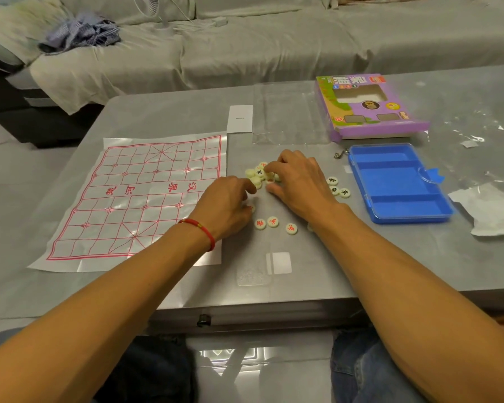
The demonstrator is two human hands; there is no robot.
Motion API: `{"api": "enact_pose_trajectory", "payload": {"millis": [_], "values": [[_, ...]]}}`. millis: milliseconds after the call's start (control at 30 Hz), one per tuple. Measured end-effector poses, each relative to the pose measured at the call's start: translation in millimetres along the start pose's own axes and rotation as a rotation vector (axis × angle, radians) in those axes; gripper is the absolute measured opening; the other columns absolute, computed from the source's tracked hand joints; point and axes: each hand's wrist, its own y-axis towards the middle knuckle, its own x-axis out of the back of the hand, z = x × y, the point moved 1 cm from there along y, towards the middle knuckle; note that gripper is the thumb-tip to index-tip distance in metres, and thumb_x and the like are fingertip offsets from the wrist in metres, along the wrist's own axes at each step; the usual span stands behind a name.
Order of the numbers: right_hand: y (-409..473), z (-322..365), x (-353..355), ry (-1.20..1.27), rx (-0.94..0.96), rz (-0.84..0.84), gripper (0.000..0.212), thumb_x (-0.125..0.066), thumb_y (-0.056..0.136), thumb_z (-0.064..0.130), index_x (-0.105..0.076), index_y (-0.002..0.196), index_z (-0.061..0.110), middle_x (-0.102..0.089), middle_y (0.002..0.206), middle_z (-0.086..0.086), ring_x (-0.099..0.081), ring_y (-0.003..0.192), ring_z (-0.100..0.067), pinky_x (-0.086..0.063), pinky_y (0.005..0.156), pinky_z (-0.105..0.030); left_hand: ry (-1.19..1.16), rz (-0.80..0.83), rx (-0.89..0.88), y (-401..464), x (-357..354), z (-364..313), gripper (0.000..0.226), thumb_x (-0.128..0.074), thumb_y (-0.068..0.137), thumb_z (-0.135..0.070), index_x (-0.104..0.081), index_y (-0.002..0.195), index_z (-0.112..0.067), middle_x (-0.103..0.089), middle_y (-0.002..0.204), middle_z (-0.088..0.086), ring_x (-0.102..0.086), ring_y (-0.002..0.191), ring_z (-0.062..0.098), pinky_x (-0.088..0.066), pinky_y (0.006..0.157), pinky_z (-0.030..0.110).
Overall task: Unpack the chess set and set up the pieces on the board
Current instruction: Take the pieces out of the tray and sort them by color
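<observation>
Beside board's right edge, mid-table: pile of pieces. Right hand fingers curled into pile, pinching piece; left hand curled, grip unclear. 3 red-marked discs near front edge.

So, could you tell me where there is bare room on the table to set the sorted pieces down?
The board sheet carries no pieces. Bare tabletop also lies near the front edge, right of the small white card and below the blue case. It is crowded between the left hand and right hand, where the piece pile sits.
</observation>
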Motion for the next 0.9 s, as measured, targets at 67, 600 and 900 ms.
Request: {"api": "enact_pose_trajectory", "payload": {"millis": [67, 600, 900], "values": [[1.8, -0.4, 1.0, -0.014, 0.016, -0.019, 0.022, -0.067, 0.091, 0.028, -0.072, 0.11, 0.019, -0.061, 0.102, -0.005, -0.054, 0.097, -0.027, -0.044, 0.081, -0.041, -0.004, -0.032, 0.009, 5.7, 1.2, -1.6, 0.041, -0.068, 0.087, -0.022, -0.06, 0.127, -0.018, -0.064, 0.114, 0.005, -0.06, 0.097, 0.021, -0.051, 0.094, 0.033], [-18.9, -30.5, 50.0, 0.98, -0.559, 0.127, 0.013, -0.073, 0.088, 0.022, -0.078, 0.098, 0.016, -0.075, 0.083, 0.002, -0.059, 0.061, 0.001, -0.046, 0.054, -0.012, 0.115, -0.217, -0.121, 43.6, -12.6, -22.6, 0.032, -0.064, 0.091, -0.024, -0.066, 0.122, -0.021, -0.059, 0.11, 0.008, -0.054, 0.094, 0.024, -0.049, 0.081, 0.029], [-33.0, -40.9, 58.0, 0.596, -0.453, 0.185, 0.007, -0.075, 0.083, 0.028, -0.08, 0.088, 0.025, -0.074, 0.08, 0.009, -0.067, 0.082, -0.006, -0.055, 0.068, -0.021, 0.156, -0.172, -0.138, 37.1, -14.1, -24.8, 0.027, -0.065, 0.09, -0.02, -0.071, 0.115, -0.024, -0.056, 0.111, 0.005, -0.05, 0.098, 0.024, -0.052, 0.081, 0.035]]}}
